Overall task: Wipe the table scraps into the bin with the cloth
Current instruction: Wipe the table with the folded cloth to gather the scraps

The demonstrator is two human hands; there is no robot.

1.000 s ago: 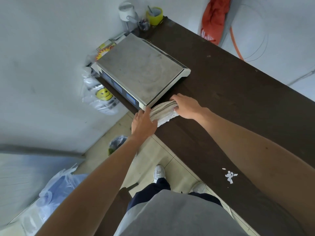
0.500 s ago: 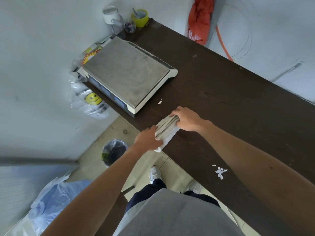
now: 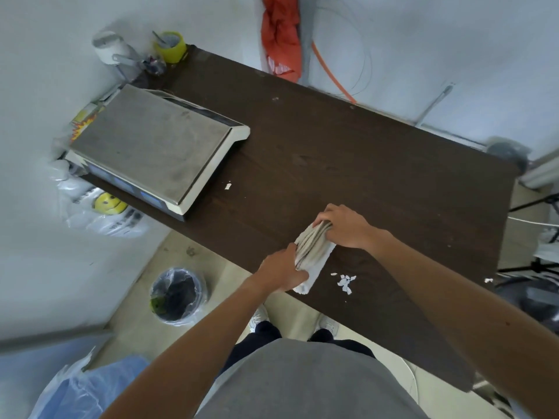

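A folded grey-white cloth lies on the dark brown table near its front edge. My left hand grips the cloth's near end and my right hand grips its far end. A small heap of white paper scraps sits just right of the cloth. One single scrap lies by the scale's corner, another at the table's right edge. The bin, lined with a clear bag, stands on the floor left of the table's front edge.
A weighing scale fills the table's left end, with cups and a tape roll behind it. Plastic bags hang at the left wall. An orange cloth hangs beyond the table. A blue bag lies on the floor.
Both hands have slid the cloth along the table's front edge, away from the scale and towards the scrap heap. One scrap is left behind by the scale.
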